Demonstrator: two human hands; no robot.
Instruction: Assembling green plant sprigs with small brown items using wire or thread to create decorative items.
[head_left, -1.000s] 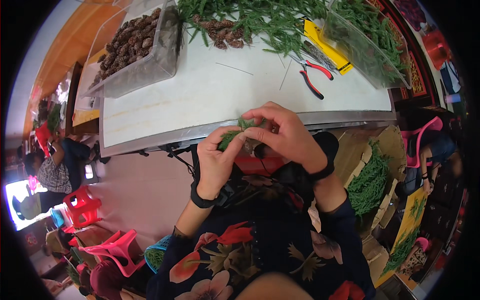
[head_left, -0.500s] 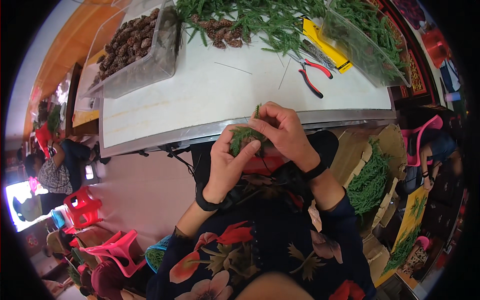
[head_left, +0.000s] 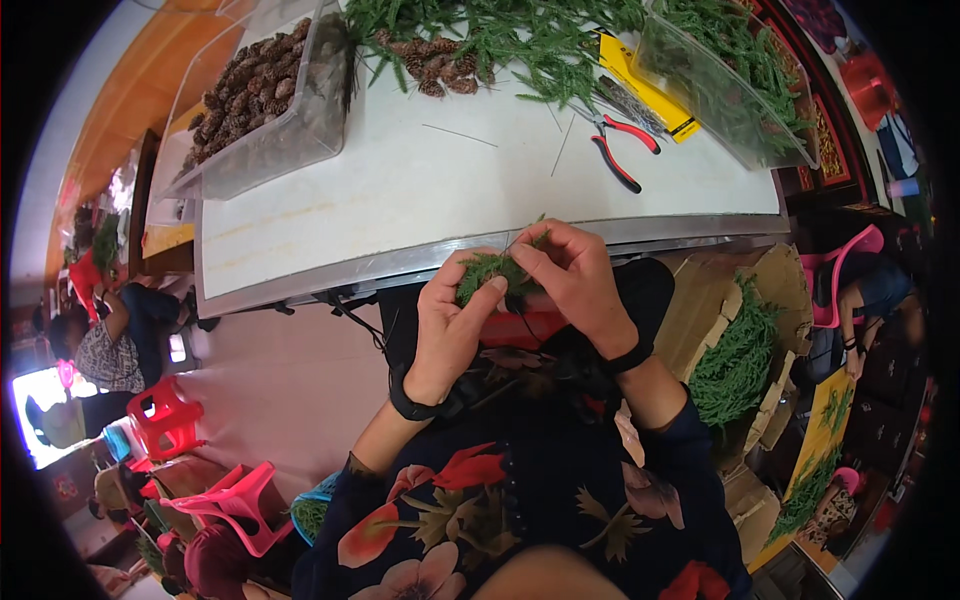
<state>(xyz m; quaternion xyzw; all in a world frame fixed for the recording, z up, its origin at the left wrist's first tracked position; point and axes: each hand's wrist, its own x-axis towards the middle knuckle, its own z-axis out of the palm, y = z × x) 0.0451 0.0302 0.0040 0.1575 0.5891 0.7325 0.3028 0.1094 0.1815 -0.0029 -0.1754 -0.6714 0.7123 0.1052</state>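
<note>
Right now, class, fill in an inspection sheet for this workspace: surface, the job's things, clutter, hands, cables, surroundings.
Surface: white table with a metal front edge.
Job's things: green sprig bundle held just below the table edge.
Clutter: clear bin of pine cones far left; loose green sprigs and cones at the back; red-handled pliers; yellow flat packet; clear bin of greenery far right.
Hands: left hand and right hand both grip the bundle.
Cables: dark cable under the table.
Surroundings: pink plastic stools; boxes of greenery; other people seated on both sides.
</note>
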